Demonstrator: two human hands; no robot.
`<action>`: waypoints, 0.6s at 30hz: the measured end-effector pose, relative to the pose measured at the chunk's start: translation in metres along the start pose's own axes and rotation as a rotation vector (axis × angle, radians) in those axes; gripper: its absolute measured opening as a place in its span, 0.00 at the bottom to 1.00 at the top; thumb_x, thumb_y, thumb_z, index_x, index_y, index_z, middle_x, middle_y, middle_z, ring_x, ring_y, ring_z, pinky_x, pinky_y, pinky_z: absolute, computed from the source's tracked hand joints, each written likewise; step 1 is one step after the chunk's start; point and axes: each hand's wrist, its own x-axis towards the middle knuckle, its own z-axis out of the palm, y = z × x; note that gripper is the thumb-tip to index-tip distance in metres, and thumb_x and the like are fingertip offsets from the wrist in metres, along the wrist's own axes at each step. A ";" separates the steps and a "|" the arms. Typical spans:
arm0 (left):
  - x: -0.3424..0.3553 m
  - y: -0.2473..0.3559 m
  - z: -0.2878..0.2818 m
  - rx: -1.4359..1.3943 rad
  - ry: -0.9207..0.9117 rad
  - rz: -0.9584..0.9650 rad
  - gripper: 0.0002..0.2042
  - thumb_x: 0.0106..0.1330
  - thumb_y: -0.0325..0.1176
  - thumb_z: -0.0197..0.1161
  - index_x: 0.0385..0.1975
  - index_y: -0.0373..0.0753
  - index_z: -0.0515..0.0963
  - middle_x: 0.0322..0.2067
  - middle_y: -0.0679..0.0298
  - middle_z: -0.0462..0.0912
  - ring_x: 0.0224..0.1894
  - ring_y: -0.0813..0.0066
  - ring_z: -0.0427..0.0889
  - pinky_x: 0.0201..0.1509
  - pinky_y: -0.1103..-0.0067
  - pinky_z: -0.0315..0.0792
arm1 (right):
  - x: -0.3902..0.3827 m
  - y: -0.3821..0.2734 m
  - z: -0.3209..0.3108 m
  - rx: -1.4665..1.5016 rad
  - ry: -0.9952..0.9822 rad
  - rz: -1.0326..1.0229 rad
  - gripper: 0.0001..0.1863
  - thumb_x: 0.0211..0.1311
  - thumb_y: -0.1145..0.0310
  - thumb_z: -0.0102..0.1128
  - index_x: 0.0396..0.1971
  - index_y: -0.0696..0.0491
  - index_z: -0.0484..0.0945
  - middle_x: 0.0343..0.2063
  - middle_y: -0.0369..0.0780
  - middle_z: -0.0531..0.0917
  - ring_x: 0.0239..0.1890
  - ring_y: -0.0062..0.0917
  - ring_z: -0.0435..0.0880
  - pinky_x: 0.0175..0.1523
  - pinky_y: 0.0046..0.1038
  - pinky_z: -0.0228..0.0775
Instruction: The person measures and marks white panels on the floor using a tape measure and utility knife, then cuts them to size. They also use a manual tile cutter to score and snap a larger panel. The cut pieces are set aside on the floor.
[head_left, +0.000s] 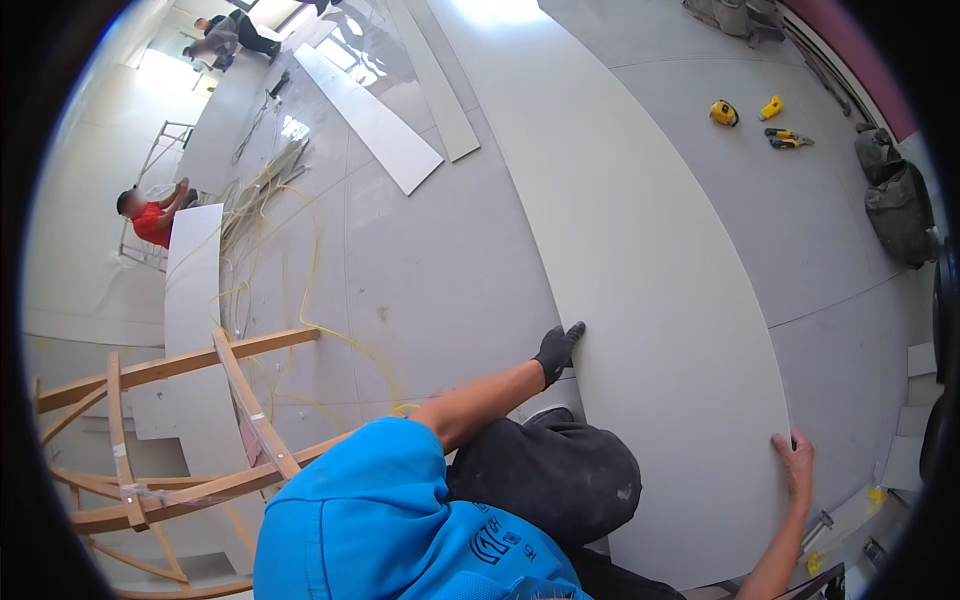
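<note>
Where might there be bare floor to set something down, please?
On the right, between the long pale board, pliers and dark bags; on the left, between that board, the narrow white board and the wooden frame. It is crowded farther left, with the frame, loose strips and yellow cable.

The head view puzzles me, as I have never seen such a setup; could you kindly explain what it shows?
There is no machine here: a person wears two wide cameras side by side on the head, and this picture comes from the left one, looking down. The lens bends straight edges, so the long pale panel looks curved. The blue shirt is the wearer's own. The left hand, in a dark glove, holds the panel's left edge; the bare right hand holds its right edge. On the tiled floor lie two narrower panels, a yellow-and-black tape measure and a plier-like tool. At left is a wooden frame; beyond it, a person in red.
</note>
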 end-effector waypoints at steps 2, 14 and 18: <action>0.009 -0.007 0.008 0.031 0.158 -0.127 0.26 0.68 0.56 0.54 0.48 0.35 0.72 0.37 0.58 0.81 0.34 0.67 0.80 0.39 0.69 0.77 | -0.016 -0.024 0.009 0.132 -0.044 0.013 0.21 0.52 0.57 0.70 0.23 0.58 0.70 0.19 0.30 0.69 0.25 0.16 0.63 0.30 0.24 0.61; 0.075 0.003 0.065 -0.423 -0.400 -0.125 0.31 0.71 0.61 0.41 0.57 0.37 0.68 0.52 0.58 0.77 0.50 0.63 0.77 0.57 0.66 0.72 | -0.115 -0.127 -0.030 -0.261 0.422 -0.282 0.19 0.49 0.68 0.68 0.25 0.60 0.64 0.24 0.44 0.64 0.27 0.35 0.64 0.34 0.31 0.61; 0.103 0.068 0.095 0.123 -0.336 -0.235 0.40 0.63 0.71 0.42 0.53 0.35 0.69 0.46 0.53 0.79 0.45 0.63 0.80 0.51 0.63 0.75 | -0.145 -0.181 -0.022 -0.287 0.551 -0.336 0.16 0.51 0.73 0.66 0.26 0.60 0.65 0.28 0.45 0.66 0.28 0.39 0.66 0.35 0.35 0.61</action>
